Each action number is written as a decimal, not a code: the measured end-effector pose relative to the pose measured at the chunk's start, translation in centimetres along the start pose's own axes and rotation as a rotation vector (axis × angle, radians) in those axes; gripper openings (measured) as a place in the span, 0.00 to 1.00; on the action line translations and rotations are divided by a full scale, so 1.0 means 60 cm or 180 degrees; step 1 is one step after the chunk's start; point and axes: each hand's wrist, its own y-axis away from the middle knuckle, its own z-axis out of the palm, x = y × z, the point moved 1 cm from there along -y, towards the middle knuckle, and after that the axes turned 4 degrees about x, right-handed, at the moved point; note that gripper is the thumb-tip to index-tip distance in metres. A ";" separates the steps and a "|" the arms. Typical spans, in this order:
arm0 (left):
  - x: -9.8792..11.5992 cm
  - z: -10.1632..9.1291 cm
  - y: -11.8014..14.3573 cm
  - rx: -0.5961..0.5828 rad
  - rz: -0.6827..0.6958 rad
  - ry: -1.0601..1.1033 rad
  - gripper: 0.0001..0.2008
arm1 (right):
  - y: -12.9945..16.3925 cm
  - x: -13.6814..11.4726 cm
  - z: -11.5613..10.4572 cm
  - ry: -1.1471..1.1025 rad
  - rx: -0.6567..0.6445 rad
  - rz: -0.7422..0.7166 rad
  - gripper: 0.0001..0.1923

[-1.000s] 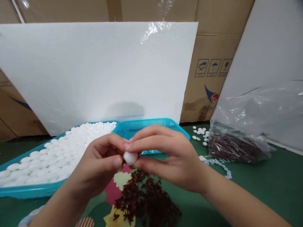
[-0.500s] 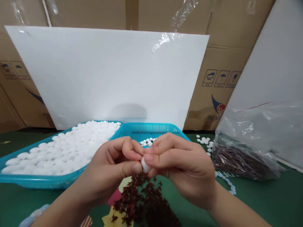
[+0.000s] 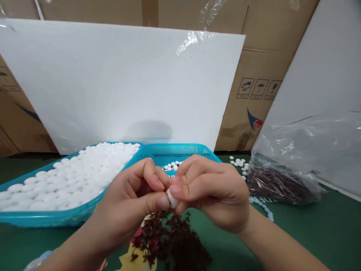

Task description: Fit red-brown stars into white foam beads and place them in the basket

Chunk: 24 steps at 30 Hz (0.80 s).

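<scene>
One left hand (image 3: 124,201) and one right hand (image 3: 216,192) are gripping one white ball (image 3: 172,200). Two blue baskets (image 3: 36,217) are standing; one clear bag (image 3: 282,184), one dark heap of star-shaped pieces (image 3: 180,241) and two pale-blue bands (image 3: 263,206) are showing. Basketed white pieces (image 3: 84,173) are defying exact count.

Around a white ball (image 3: 173,200) at the dial's centre, turquoise colours a tray (image 3: 42,218) of white ovals (image 3: 81,173) at nine o'clock and a lattice-patterned basket (image 3: 177,149) at twelve. At six, reddish-brown stars (image 3: 180,241) darken a green tabletop (image 3: 237,244), with a yellow patch (image 3: 126,262) at seven. At three come a pale blue-and-white bead string (image 3: 264,207) and a clear bag (image 3: 293,146) of dark maroon pieces (image 3: 273,184), and at two brown cardboard (image 3: 265,62) bears navy symbols (image 3: 259,89) and a blue-and-red emblem (image 3: 256,123).
</scene>
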 end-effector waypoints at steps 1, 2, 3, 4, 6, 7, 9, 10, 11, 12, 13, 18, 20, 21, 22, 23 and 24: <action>0.001 0.000 0.000 -0.0055 -0.0017 0.0046 0.07 | -0.002 -0.002 -0.002 0.0035 -0.0037 -0.0005 0.07; 0.002 0.001 0.001 -0.0116 -0.0027 0.0097 0.07 | -0.005 -0.004 -0.004 0.0074 -0.0095 -0.0034 0.06; 0.004 0.001 0.001 -0.0159 -0.0051 0.0127 0.08 | -0.008 -0.006 -0.006 0.0124 -0.0164 -0.0064 0.04; 0.006 0.001 0.001 -0.0201 -0.0080 0.0136 0.09 | -0.011 -0.008 -0.008 0.0182 -0.0222 -0.0082 0.02; 0.009 0.001 0.001 -0.0246 -0.0148 0.0131 0.11 | -0.015 -0.010 -0.012 0.0299 -0.0302 -0.0072 0.01; 0.011 0.000 0.001 -0.0253 -0.0186 0.0138 0.11 | -0.016 -0.009 -0.013 0.0357 -0.0330 -0.0053 0.03; 0.012 -0.003 0.000 -0.0211 -0.0227 0.0158 0.08 | -0.018 -0.006 -0.013 0.0455 -0.0332 -0.0046 0.06; 0.012 -0.005 -0.001 -0.0173 -0.0234 0.0179 0.07 | -0.018 -0.004 -0.013 0.0485 -0.0329 -0.0065 0.06; 0.011 -0.007 -0.002 -0.0120 -0.0264 0.0195 0.05 | -0.019 -0.002 -0.012 0.0508 -0.0325 -0.0077 0.07; 0.010 -0.009 -0.004 -0.0070 -0.0298 0.0198 0.04 | -0.019 0.000 -0.011 0.0525 -0.0326 -0.0081 0.07; 0.009 -0.011 -0.005 -0.0020 -0.0340 0.0198 0.03 | -0.019 0.002 -0.011 0.0530 -0.0336 -0.0086 0.07; 0.006 -0.011 -0.010 0.0141 -0.0540 0.0214 0.03 | -0.020 0.006 -0.009 0.0595 -0.0499 0.0064 0.08; 0.005 -0.009 -0.011 0.0200 -0.0661 0.0216 0.03 | -0.020 0.005 -0.008 0.0619 -0.0554 0.0211 0.09; 0.005 -0.008 -0.011 0.0240 -0.0714 0.0220 0.03 | -0.019 0.005 -0.007 0.0619 -0.0553 0.0270 0.09; 0.005 -0.007 -0.011 0.0278 -0.0738 0.0224 0.03 | -0.019 0.005 -0.007 0.0621 -0.0519 0.0306 0.08; 0.005 -0.007 -0.011 0.0306 -0.0726 0.0220 0.03 | -0.018 0.005 -0.006 0.0629 -0.0467 0.0321 0.07; 0.005 -0.006 -0.011 0.0341 -0.0704 0.0196 0.03 | -0.018 0.006 -0.005 0.0634 -0.0395 0.0308 0.06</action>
